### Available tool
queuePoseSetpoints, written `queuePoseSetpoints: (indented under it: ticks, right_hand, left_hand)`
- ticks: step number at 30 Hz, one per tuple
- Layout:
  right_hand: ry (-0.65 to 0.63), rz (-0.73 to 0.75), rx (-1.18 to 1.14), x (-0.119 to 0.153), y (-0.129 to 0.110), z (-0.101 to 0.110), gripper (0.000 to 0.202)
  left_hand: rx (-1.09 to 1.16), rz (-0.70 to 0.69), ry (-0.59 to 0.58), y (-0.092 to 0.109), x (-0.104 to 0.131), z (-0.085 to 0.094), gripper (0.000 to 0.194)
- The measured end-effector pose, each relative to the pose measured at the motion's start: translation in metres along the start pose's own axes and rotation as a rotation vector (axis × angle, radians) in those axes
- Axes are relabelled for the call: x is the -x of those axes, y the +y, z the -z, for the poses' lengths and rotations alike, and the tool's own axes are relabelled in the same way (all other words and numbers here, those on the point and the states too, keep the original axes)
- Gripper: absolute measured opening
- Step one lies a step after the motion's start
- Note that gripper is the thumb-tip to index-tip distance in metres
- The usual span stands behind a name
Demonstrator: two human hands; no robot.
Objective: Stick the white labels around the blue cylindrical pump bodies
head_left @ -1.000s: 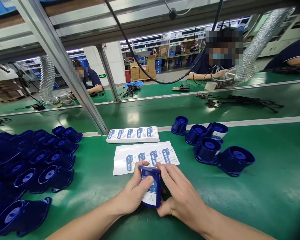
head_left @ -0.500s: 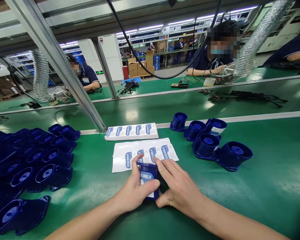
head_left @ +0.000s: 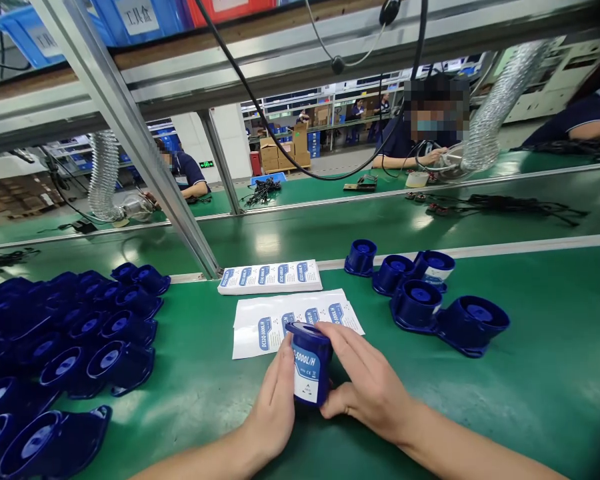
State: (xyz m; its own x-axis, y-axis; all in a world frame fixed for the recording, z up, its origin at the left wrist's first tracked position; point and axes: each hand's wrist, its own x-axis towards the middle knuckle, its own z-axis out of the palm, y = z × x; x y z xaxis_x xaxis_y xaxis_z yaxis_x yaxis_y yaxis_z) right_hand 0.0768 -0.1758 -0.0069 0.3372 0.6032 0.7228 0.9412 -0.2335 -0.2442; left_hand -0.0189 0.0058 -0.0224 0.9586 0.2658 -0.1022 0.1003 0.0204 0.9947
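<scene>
Since 0.5 s ago, the left thumb has come off the label [head_left: 307, 383], baring more of its print; the left hand [head_left: 273, 403] now lies along the left side of the held blue housing [head_left: 324, 357]; the camera view has shifted too, with blue and red bins [head_left: 137, 20] now showing at top.

Right hand [head_left: 370, 383]: fingers holding the housing, fingertips at the upper edge, thumb at the lower right; left hand: fingers straight and close together against the housing, tips partly hidden; cannot tell whether they grip; housing roughly upright, between the 2 hands, above the green table [head_left: 555, 320]; label readable in part, "5000L/H".

Just beyond the hands: loose label sheets [head_left: 247, 327], overlapping; behind these, a stack of label sheets [head_left: 270, 285]; to the right, 5 blue housings [head_left: 473, 323], at least 1 labelled; to the left, a dense group of blue housings [head_left: 100, 363]; a co-worker [head_left: 393, 140] sits across the way.
</scene>
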Motion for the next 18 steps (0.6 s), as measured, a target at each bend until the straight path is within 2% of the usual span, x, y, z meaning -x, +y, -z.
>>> queuePoseSetpoints:
  ticks: [6,13,18]
  right_hand:
    - [-0.064,-0.042,0.071,-0.001,-0.011,0.001,0.077]
    - [-0.089,-0.074,0.109,0.000,-0.017,0.002,0.077]
    - [-0.114,-0.088,0.095,0.002,-0.015,0.000,0.088]
  left_hand:
    - [-0.244,-0.027,-0.033,0.002,0.003,0.003,0.093]
    - [-0.397,-0.112,-0.074,-0.004,0.005,0.001,0.079]
    - [-0.459,-0.208,-0.151,0.005,0.004,0.001,0.074]
